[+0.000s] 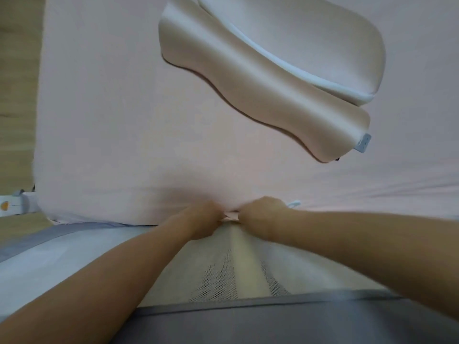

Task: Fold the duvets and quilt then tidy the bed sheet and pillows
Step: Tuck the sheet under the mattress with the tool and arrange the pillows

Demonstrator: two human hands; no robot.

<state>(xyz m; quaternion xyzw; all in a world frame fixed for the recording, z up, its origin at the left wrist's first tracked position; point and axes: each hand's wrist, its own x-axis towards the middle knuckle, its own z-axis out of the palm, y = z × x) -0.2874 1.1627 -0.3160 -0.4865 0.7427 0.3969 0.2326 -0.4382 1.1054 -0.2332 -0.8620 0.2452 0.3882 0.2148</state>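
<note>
Progress: no duvets or quilt are in view, so by judgement the folding is either done or lies out of frame; which cannot be told. The step in hand appears to be the tidying of the sheet at the near edge of the bed. The pillows are probably still to be straightened.

Item 1. Pale pink fitted bed sheet [111, 120]: covers the mattress, smooth over most of its surface, with faint creases running toward the right edge. A small bunch of it is gathered at the middle of the near edge, between the two hands.

Item 2. Cream contoured foam pillow [260, 95]: lies on the sheet toward the far right, set at a slant to the bed's edges.

Item 3. White rounded pillow [310, 38]: stacked on the cream one, overlapping its far side, equally askew.

Item 4. Left hand [203, 219]: fingers curled, apparently clamped on the gathered sheet at the near edge; blur hides the exact grip.

Item 5. Right hand [260, 212]: fingers likewise curled on the same bunch of sheet, just beside the left hand, the knuckles nearly touching.

Item 6. Grey and white mesh bed rail [223, 276]: stands along the near edge, below both forearms.

Item 7. Wooden floor [17, 70]: visible past the left edge.
</note>
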